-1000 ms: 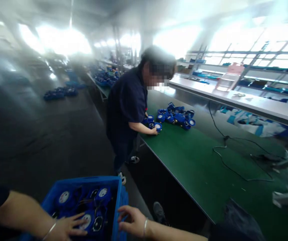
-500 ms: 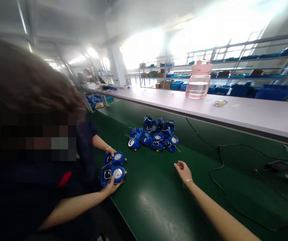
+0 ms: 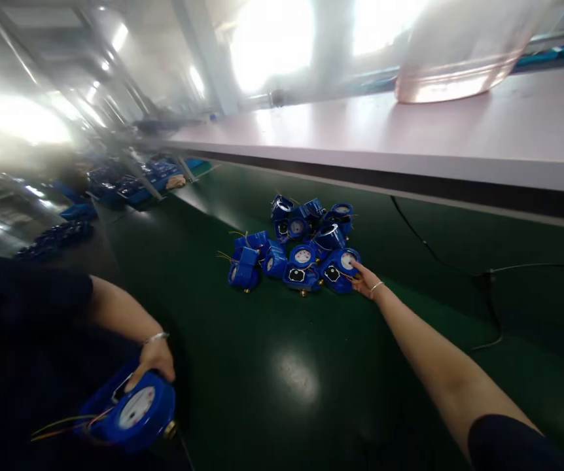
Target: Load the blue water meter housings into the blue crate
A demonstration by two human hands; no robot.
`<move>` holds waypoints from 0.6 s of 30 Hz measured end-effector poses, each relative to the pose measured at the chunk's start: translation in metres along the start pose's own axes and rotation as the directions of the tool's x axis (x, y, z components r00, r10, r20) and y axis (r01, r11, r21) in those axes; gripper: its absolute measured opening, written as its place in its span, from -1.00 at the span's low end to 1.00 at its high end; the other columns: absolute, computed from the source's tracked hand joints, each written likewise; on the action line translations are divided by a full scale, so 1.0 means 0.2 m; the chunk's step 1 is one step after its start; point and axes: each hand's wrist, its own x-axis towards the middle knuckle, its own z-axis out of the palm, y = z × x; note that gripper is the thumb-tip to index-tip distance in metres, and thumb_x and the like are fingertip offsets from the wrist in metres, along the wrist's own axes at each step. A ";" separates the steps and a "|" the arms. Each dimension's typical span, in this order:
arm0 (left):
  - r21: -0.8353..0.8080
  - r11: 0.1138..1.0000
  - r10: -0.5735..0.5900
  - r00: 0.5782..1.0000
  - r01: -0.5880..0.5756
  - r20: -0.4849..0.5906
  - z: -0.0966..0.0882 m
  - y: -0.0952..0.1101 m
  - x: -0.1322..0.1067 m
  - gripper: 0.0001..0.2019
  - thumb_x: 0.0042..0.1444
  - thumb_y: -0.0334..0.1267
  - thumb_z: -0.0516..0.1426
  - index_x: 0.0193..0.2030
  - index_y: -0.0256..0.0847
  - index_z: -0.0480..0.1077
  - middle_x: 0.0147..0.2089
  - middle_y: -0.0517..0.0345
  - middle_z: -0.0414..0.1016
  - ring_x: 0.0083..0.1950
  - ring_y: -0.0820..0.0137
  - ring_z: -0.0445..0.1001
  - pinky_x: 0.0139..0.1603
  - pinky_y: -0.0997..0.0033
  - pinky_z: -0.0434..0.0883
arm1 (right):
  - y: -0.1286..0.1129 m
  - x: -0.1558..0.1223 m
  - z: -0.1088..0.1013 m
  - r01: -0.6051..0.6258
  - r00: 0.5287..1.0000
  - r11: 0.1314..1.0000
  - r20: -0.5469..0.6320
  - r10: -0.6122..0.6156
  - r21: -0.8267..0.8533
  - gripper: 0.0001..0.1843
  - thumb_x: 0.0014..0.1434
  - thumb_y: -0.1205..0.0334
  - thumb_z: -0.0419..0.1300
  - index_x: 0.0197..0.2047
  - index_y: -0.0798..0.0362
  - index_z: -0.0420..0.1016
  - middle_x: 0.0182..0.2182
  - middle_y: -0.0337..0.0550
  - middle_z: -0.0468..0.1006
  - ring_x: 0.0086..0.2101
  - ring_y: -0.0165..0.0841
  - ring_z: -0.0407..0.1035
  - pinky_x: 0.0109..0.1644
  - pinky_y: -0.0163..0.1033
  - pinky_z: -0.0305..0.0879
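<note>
— Where is the right hand [image 3: 365,281]?

— Stretched out to the pile of blue meters [image 3: 301,242] on the green surface [image 3: 262,366]. Its fingertips touch the nearest meter [image 3: 339,269], the one at the pile's near right edge. The grip looks loose and open, with nothing closed in it, though it is small and hard to read.

— And the left hand [image 3: 157,358]?

— Low at the near left, just off the surface edge. Its grip is wrapped over the top of a single meter [image 3: 132,411], dial up, with thin wires [image 3: 61,425] trailing to its left.

— Anything beyond the pile?

— A black cable [image 3: 458,265] runs to the right of the right hand, and a pale shelf [image 3: 409,144] lies behind.
</note>
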 end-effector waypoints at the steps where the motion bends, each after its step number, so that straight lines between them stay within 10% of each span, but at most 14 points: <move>1: 0.001 1.000 0.002 1.000 -0.002 0.007 0.05 -0.04 -0.06 -0.69 -0.10 0.18 0.22 -0.34 0.06 0.52 -0.36 0.00 0.59 -0.08 -0.01 0.55 -0.31 0.14 0.56 | 0.00 0.00 0.00 -0.011 1.000 1.000 0.007 0.011 -0.018 -0.78 0.25 0.19 0.16 -0.07 0.12 0.40 -0.35 -0.14 0.56 -0.43 -0.36 0.48 -0.31 -0.18 0.48; 6: -0.016 0.998 0.056 0.996 -0.055 0.074 0.32 -0.08 -0.37 -0.62 -0.20 0.03 0.33 -0.32 -0.20 0.51 -0.32 -0.05 0.59 -0.12 0.11 0.55 -0.10 0.25 0.51 | 0.05 -0.14 -0.04 -0.008 1.000 0.994 -0.030 0.005 -0.105 -0.62 0.13 0.13 0.29 -0.01 -0.05 0.32 -0.40 -0.25 0.57 -0.51 -0.43 0.45 -0.44 -0.32 0.42; 12: 0.061 0.980 0.177 0.971 -0.188 0.159 0.63 0.18 -0.34 -0.23 -0.15 0.10 0.25 0.11 -0.47 0.33 0.12 -0.33 0.40 0.13 0.10 0.41 0.12 0.24 0.36 | 0.24 -0.65 -0.23 -0.155 0.983 0.957 0.061 0.175 -0.245 -0.24 -0.23 0.08 0.50 0.04 -0.02 0.33 -0.29 -0.09 0.62 -0.34 -0.22 0.53 -0.38 -0.24 0.47; 18: 0.191 0.981 0.009 0.996 -0.026 0.089 0.47 -0.15 -0.38 -0.27 -0.19 0.05 0.29 0.06 -0.48 0.39 0.01 -0.29 0.50 0.07 0.02 0.46 0.11 0.26 0.38 | 0.58 -1.07 -0.27 -0.075 0.840 0.807 0.398 0.367 -0.586 -0.15 -0.24 -0.23 0.40 0.06 0.02 0.36 -0.22 -0.09 0.60 -0.22 -0.16 0.51 -0.20 -0.14 0.48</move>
